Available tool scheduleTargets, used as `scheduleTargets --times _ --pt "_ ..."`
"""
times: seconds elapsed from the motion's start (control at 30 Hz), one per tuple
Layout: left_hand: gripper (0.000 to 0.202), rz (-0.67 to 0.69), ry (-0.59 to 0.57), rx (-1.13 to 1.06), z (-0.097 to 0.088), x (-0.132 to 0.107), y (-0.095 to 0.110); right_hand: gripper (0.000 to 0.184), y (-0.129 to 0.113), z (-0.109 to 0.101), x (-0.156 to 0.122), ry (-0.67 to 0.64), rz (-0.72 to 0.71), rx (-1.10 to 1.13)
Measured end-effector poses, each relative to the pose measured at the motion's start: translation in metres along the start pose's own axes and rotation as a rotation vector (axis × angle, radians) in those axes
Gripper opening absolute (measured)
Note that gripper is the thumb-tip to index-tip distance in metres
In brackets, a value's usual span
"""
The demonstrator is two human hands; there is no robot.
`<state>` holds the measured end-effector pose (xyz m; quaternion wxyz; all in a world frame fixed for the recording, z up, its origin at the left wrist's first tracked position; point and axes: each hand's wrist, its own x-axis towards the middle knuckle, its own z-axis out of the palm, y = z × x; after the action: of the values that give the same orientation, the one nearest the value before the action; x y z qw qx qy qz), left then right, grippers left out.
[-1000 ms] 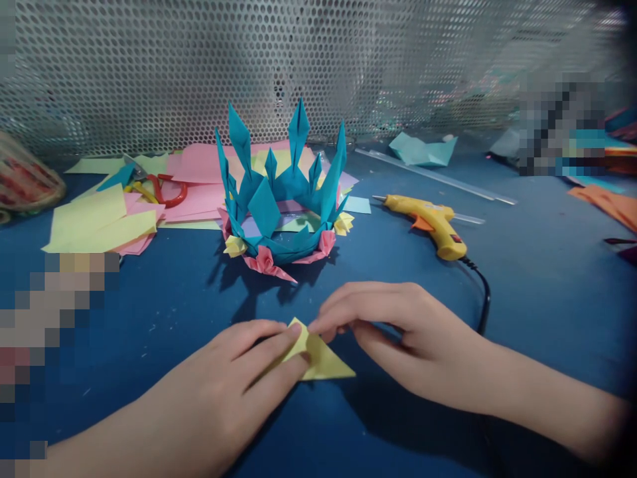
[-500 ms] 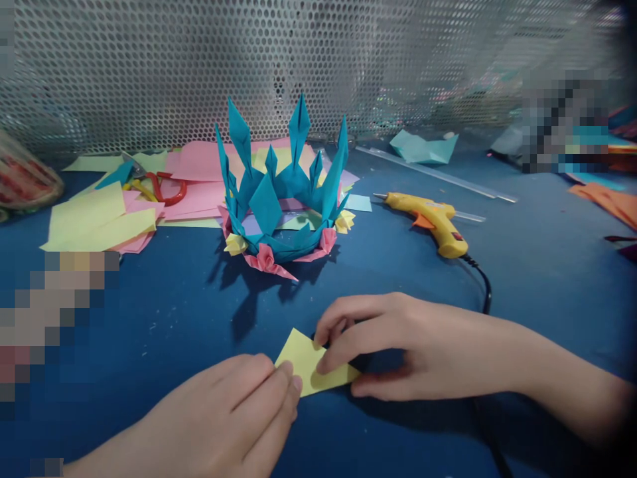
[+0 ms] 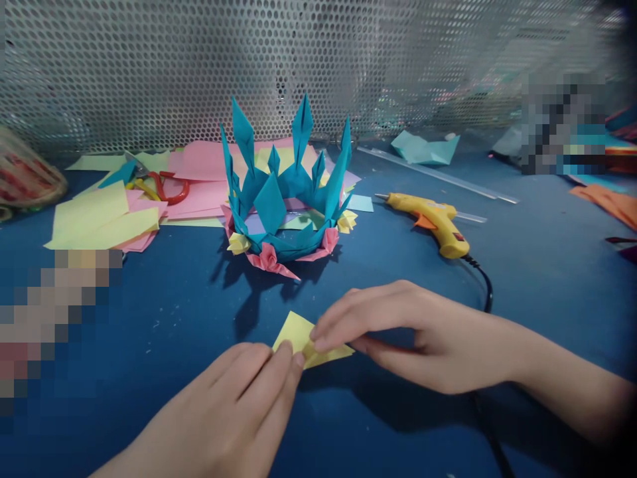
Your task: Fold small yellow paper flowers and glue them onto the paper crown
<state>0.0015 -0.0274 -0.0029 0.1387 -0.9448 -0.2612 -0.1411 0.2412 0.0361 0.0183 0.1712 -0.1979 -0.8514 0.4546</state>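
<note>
A small folded piece of yellow paper is between my hands at the near middle of the blue table. My left hand grips its lower left side, the fingers pressed together and the thumb hidden beneath them. On the right side of the paper, my right hand holds it with bent fingertips on top and the thumb by the right corner. Beyond the hands stands a blue origami crown, trimmed with a pink paper flower and a yellow paper flower among others.
A yellow glue gun lies at right, its black cord running under my right arm. Clear glue sticks and a light blue folded paper are behind it. Loose sheets and red-handled pliers lie at left, before a perforated metal panel.
The yellow paper has shifted slightly away from me. My right fingers have moved left across it, closer to my left fingertips, and are less spread.
</note>
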Motion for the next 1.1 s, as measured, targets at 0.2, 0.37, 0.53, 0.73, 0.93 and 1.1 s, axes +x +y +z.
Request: scheduleTargets --times 0.2,0.37,0.53,0.73,0.93,1.1 --pt "0.048 -0.035 -0.027 -0.130 0.000 0.002 -0.002 0.021 0.009 0.006 0.001 0.088 0.025 -0.116" --pt "0.046 -0.041 0.036 -0.148 0.005 -0.006 0.000 0.024 0.011 0.006 0.000 0.030 -0.007 -0.205" --pt "0.038 0.032 0.050 -0.106 0.008 -0.009 0.004 0.020 0.007 0.010 0.003 0.097 0.160 -0.143" --pt "0.041 -0.001 0.067 -0.131 0.004 -0.002 0.004 0.011 -0.002 0.019 0.005 0.174 0.303 -0.172" --pt "0.042 -0.007 0.071 -0.165 0.008 -0.002 0.006 0.012 -0.008 0.033 0.008 0.319 0.364 -0.296" --pt "0.039 0.015 0.058 -0.157 0.008 -0.005 0.005 0.015 -0.005 0.042 0.009 0.367 0.357 -0.367"
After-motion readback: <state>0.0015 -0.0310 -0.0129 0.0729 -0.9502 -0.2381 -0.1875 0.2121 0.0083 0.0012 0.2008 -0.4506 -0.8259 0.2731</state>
